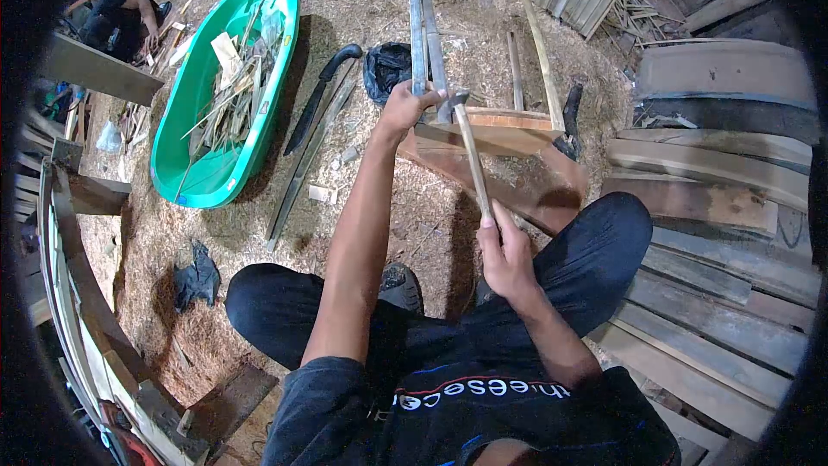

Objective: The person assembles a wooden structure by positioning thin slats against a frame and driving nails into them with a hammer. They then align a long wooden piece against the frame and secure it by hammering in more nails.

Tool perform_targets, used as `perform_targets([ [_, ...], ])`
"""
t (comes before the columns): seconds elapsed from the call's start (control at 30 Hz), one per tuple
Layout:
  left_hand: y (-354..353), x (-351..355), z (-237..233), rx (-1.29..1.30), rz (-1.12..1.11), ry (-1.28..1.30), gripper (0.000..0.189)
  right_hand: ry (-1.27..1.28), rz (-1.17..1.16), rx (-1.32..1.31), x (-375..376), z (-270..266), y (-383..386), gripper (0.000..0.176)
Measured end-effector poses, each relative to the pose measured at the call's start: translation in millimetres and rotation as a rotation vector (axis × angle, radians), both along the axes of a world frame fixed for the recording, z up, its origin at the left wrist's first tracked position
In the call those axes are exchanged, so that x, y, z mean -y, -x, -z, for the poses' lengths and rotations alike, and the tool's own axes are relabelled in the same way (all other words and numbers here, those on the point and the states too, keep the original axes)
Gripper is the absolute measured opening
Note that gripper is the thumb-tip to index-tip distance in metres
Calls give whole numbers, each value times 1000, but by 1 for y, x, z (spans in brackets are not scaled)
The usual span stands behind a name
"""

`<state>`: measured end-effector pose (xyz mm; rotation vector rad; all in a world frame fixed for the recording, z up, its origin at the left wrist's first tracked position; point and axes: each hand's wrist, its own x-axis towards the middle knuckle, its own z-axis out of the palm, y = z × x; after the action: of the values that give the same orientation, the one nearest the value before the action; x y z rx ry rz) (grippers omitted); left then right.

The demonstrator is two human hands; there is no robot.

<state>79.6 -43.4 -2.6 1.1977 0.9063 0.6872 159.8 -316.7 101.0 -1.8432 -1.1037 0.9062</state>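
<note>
My left hand [405,110] is closed on the near end of a pair of thin grey wood strips [417,34] that point away from me. In my right hand [505,246] is the wooden handle of a hammer-like tool [473,160]. Its dark head lies against the strips' near end, just right of my left fingers. Below both is a wooden block [483,138] on a reddish board [552,181]. The exact shape of the tool's head is too small to tell.
A green tub [289,43] of wood scraps stands at left, beside a machete [319,99] and a black plastic bag [385,69]. Stacked planks [690,198] fill the right side. Another person [129,17] sits at upper left. Wood shavings cover the floor.
</note>
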Motion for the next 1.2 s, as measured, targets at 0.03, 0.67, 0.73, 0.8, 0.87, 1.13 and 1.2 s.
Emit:
perform_targets([
  [0.03,1,1,-6,-17,6,-3,13,-21,1,-11,0,-2,0,36],
  [0.67,3,2,-5,19,15,28,12,-118,30,18,2,3,-1,34],
  [0.73,0,1,3,25,-6,64,13,-146,34,23,-7,-4,-2,32],
  [0.8,2,0,5,1,-22,100,13,-70,48,5,-19,-12,-5,22],
  [0.87,3,0,-2,-44,-26,139,13,12,61,-8,-34,-27,-13,14],
  [1.13,-3,4,7,-3,-95,212,13,-4,121,206,-116,-30,-52,30],
  [1.2,-2,6,-24,84,-80,307,13,29,113,171,-135,-22,-60,34],
])
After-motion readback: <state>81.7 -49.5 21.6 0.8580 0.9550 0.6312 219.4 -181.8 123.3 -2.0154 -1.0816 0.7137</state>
